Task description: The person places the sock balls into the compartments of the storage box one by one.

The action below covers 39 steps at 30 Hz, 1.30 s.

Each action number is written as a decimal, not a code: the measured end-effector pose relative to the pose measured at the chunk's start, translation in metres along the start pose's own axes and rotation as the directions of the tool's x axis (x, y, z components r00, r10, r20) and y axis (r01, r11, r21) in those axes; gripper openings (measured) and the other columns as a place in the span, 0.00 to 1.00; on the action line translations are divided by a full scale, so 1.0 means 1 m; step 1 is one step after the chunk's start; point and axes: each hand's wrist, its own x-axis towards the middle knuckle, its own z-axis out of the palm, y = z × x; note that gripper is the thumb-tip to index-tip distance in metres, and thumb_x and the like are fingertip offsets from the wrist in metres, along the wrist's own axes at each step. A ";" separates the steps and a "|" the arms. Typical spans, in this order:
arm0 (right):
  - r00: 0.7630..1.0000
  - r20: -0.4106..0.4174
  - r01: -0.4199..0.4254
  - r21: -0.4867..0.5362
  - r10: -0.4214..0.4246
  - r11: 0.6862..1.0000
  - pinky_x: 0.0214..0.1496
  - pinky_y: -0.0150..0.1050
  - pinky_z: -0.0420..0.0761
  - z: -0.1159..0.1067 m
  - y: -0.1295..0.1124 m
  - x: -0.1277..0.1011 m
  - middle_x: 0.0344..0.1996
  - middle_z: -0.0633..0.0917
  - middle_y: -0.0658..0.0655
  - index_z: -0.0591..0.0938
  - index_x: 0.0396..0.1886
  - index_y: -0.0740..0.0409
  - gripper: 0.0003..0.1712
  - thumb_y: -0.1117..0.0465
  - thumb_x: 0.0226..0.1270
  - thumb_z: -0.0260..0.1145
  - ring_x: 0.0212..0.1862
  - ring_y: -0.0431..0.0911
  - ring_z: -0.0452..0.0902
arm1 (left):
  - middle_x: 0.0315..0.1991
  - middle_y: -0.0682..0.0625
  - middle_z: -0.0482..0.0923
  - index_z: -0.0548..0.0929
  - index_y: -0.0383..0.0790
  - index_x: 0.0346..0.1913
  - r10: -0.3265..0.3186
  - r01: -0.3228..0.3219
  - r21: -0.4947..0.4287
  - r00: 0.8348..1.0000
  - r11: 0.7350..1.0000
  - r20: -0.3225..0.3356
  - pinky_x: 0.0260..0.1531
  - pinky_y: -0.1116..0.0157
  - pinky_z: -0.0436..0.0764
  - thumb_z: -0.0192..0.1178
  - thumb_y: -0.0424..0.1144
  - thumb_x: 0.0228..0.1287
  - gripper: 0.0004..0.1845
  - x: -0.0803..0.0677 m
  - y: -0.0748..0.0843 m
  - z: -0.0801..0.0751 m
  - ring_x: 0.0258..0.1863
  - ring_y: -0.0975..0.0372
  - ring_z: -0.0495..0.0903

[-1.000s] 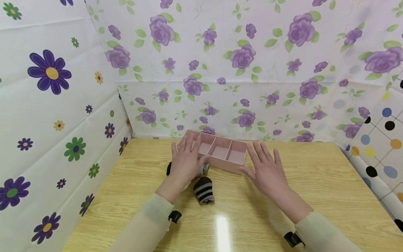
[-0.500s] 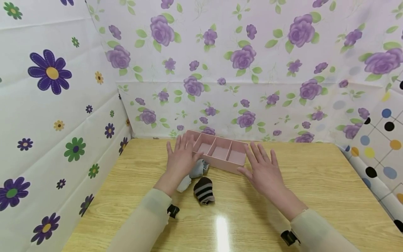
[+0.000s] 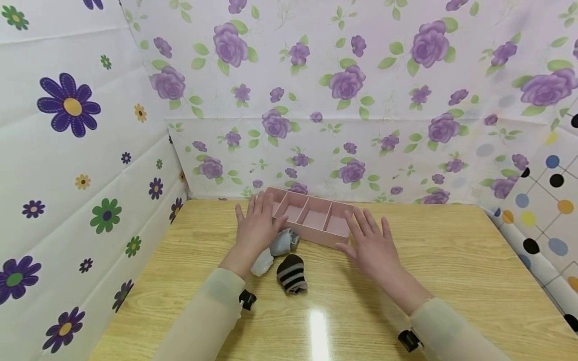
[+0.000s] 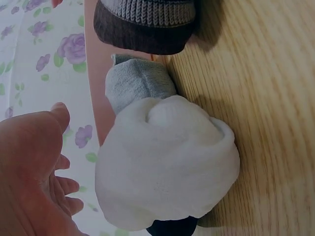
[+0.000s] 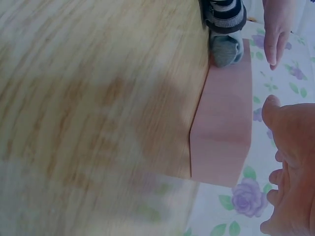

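Observation:
A pink divided box [image 3: 311, 216] stands at the back of the wooden table [image 3: 451, 260]. Just in front of its left end lie a grey sock [image 3: 282, 241], a white rolled sock [image 3: 262, 261] and a brown striped rolled sock [image 3: 292, 273]. My left hand [image 3: 256, 225] hovers over the box's left end and the socks, fingers straight and spread, holding nothing. My right hand [image 3: 369, 243] is flat and open by the box's right front corner. The left wrist view has the white sock [image 4: 165, 162], the grey sock [image 4: 138, 83] and the striped sock [image 4: 145, 22] beside my palm [image 4: 29, 167].
Flower-patterned sheets wall in the table at the back [image 3: 343, 100] and left [image 3: 72, 150]; a dotted sheet [image 3: 542, 200] stands at the right. In the right wrist view the pink box [image 5: 224, 123] sits next to my right hand [image 5: 293, 162]. Something dark [image 4: 172, 227] peeks from under the white sock.
Both hands have drawn back a little towards me and to the left. The left hand has lifted off the socks, so the white and grey ones now show.

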 end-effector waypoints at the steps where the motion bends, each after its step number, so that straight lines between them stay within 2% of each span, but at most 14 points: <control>1: 1.000 0.000 -0.002 0.003 0.002 1.000 0.86 0.71 0.41 0.001 0.000 0.000 0.89 0.56 0.63 0.57 0.92 0.54 0.51 0.36 0.83 0.64 0.89 0.63 0.46 | 0.90 0.38 0.47 0.48 0.43 0.92 0.000 0.000 -0.005 1.000 1.000 0.001 0.81 0.29 0.36 0.50 0.64 0.88 0.46 0.000 0.000 0.000 0.89 0.44 0.41; 9: 1.000 0.003 -0.014 0.033 0.014 0.999 0.85 0.72 0.41 0.007 -0.001 -0.001 0.89 0.57 0.63 0.59 0.91 0.55 0.50 0.36 0.83 0.65 0.89 0.63 0.46 | 0.90 0.37 0.47 0.48 0.44 0.92 -0.015 0.015 -0.035 1.000 0.999 0.008 0.80 0.28 0.34 0.50 0.65 0.87 0.46 0.001 -0.003 0.000 0.89 0.43 0.41; 18: 1.000 -0.011 0.003 0.013 -0.003 1.000 0.84 0.73 0.47 0.013 0.001 -0.002 0.88 0.59 0.64 0.59 0.91 0.57 0.51 0.36 0.82 0.66 0.88 0.64 0.50 | 0.90 0.37 0.45 0.47 0.43 0.92 -0.026 0.027 -0.029 0.999 0.999 0.026 0.80 0.28 0.34 0.48 0.65 0.88 0.45 0.004 -0.005 -0.001 0.89 0.42 0.41; 22: 1.000 0.004 0.001 0.021 -0.001 1.000 0.85 0.73 0.45 0.014 0.001 -0.002 0.88 0.59 0.64 0.60 0.91 0.57 0.51 0.36 0.82 0.66 0.88 0.64 0.50 | 0.90 0.37 0.44 0.46 0.44 0.92 -0.036 0.037 -0.034 0.999 0.999 0.037 0.80 0.28 0.34 0.47 0.64 0.88 0.45 0.005 -0.006 -0.001 0.89 0.42 0.41; 27: 1.000 0.023 -0.006 0.020 0.006 1.000 0.85 0.71 0.43 0.016 -0.001 -0.003 0.88 0.58 0.64 0.59 0.91 0.56 0.51 0.36 0.83 0.65 0.88 0.64 0.50 | 0.90 0.37 0.43 0.46 0.44 0.92 -0.044 0.045 -0.035 0.998 0.998 0.051 0.80 0.27 0.35 0.47 0.65 0.88 0.45 0.007 -0.008 0.002 0.89 0.42 0.40; 39: 0.999 0.032 0.010 -0.006 -0.009 1.000 0.85 0.72 0.48 0.017 -0.001 -0.006 0.86 0.62 0.66 0.62 0.90 0.59 0.50 0.36 0.83 0.65 0.87 0.64 0.54 | 0.90 0.34 0.45 0.50 0.45 0.92 -0.062 0.065 -0.053 0.996 0.996 0.059 0.79 0.25 0.36 0.51 0.63 0.88 0.44 0.013 -0.014 0.012 0.89 0.41 0.41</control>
